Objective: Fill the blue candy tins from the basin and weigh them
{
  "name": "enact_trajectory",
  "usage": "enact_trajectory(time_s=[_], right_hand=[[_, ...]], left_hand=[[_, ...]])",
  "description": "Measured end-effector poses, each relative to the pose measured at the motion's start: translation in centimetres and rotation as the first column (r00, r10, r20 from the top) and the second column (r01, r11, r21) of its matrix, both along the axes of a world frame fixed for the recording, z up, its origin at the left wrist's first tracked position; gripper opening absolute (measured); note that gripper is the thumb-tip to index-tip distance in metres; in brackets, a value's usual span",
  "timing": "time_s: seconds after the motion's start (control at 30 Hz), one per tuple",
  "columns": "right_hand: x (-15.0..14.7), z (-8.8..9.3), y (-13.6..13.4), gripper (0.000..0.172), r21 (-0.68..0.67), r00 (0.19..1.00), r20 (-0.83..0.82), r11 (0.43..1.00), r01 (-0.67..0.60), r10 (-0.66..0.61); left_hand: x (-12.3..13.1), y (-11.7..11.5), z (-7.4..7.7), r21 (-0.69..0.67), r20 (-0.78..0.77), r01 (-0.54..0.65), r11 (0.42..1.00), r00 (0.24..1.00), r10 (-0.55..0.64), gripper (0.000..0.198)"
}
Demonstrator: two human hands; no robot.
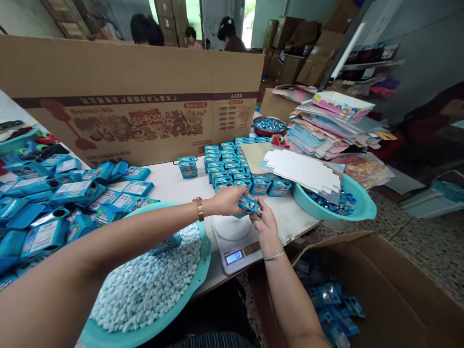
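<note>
Above the white kitchen scale (232, 234), my left hand (228, 199) is closed around a small blue candy box (248, 205), which lies tilted on its side. My right hand (264, 220) pinches at the box's right end; whether its fingers hold a separate small piece there I cannot make out. The scale's display reads 0.0 and its plate bears nothing. Under my left forearm is a turquoise basin (206, 251) full of pale blue and white candies (145, 285), with another blue box (165, 245) lying on them. Just beyond my hands, several filled rows of blue boxes (232, 169) stand upright.
A heap of blue boxes (47, 212) covers the left. At right stand a turquoise basin (362, 208) of shiny blue pieces under white card, and stacked packaging (322, 125). An open carton (391, 290) holds blue packs. A cardboard panel (145, 72) rises behind; people (232, 36) sit beyond.
</note>
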State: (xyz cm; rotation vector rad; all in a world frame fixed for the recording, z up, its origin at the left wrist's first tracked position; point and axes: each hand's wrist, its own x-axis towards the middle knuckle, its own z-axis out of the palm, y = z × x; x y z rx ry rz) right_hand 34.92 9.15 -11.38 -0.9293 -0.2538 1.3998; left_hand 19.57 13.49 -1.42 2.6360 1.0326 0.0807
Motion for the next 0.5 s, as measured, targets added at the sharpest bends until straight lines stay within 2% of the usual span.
enact_trajectory(time_s=[0.07, 0.2, 0.27, 0.4, 0.5], right_hand=[[0.6, 0.1, -0.4, 0.033, 0.006, 0.999, -0.044, 1.0, -0.02, 0.021], [1.9, 0.5, -1.6, 0.03, 0.024, 0.981, -0.187, 0.999, -0.039, 0.043], [2.6, 0.6, -2.1, 0.029, 0.016, 0.975, -0.221, 1.0, -0.001, 0.005], [3.8, 0.4, -3.0, 0.027, 0.038, 0.984, -0.174, 0.998, 0.047, -0.039], [4.4, 0.2, -3.2, 0.023, 0.042, 0.984, -0.14, 0.993, 0.114, -0.107]], left_hand=[[0.0, 0.1, -0.5, -0.008, -0.011, -0.01, 1.0, 1.0, 0.01, 0.042], [-0.1, 0.2, -1.5, -0.032, -0.037, -0.014, 0.999, 0.999, 0.013, 0.06], [-0.3, 0.1, -2.0, -0.046, -0.078, -0.026, 0.999, 0.997, 0.022, 0.057], [-0.4, -0.4, -3.0, -0.08, -0.148, -0.086, 0.993, 0.986, 0.074, 0.047], [-0.4, -0.6, -3.1, -0.109, -0.189, -0.12, 0.987, 0.977, 0.098, 0.056]])
